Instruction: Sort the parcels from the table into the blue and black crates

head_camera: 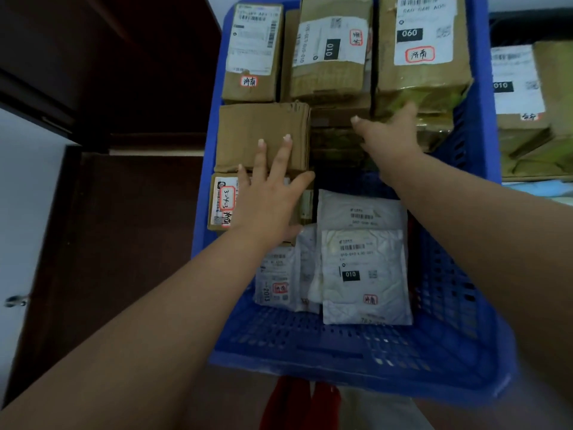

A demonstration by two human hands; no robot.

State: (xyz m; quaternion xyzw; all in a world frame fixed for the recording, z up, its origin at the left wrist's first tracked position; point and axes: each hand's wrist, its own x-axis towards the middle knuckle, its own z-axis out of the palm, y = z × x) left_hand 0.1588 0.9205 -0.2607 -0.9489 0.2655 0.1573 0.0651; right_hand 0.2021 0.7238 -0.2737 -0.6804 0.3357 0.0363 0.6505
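The blue crate (356, 349) fills the middle of the view and holds several cardboard boxes and white mailer bags (362, 274). My left hand (269, 193) lies flat with spread fingers across a plain brown box (248, 128) and a labelled box (221, 200) at the crate's left wall. My right hand (390, 131) reaches to the tape-wrapped box labelled 060 (421, 66) at the far right of the crate, fingers against its lower near edge and partly hidden under it. The black crate (527, 26) shows at the right edge with more boxes in it.
A dark wooden door and frame (108, 119) stand to the left of the blue crate. Something red (297, 401) shows on the floor below the crate's near rim. Taped boxes (533, 119) sit in the black crate on the right.
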